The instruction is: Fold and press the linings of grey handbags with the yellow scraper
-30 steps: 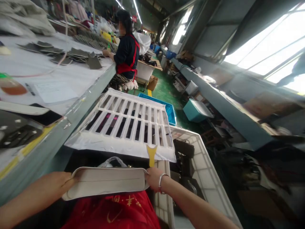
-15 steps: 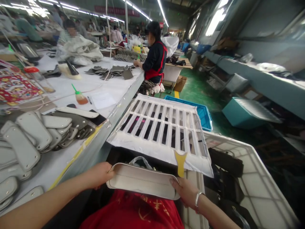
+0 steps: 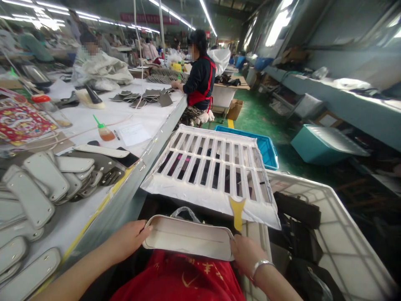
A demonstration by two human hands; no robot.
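Observation:
Between my two hands is a cream-white handbag [image 3: 188, 237], held at lap height over the red apron. Its long, rounded-corner side faces up towards me, and a plastic-wrapped handle [image 3: 185, 212] arches at its far edge. My left hand [image 3: 133, 237] is closed around the left end, thumb on the rim. At the opposite end my right hand [image 3: 248, 254] grips the rim, its fingers partly hidden. Several pale bag panels with metal studs [image 3: 45, 177] lie piled on the table to the left.
A slatted white rack [image 3: 206, 167] with a yellow tool [image 3: 237, 213] at its front edge stands ahead. Dark bags fill a white crate [image 3: 341, 234] on the right. A glue bottle [image 3: 105, 131] stands on the table [image 3: 156, 121]; a co-worker [image 3: 200, 75] works farther along.
My right hand has shifted its hold slightly at the handbag's right end; the thumb no longer lies inside the rim. The view has turned a little. The handbag stays nearly in place.

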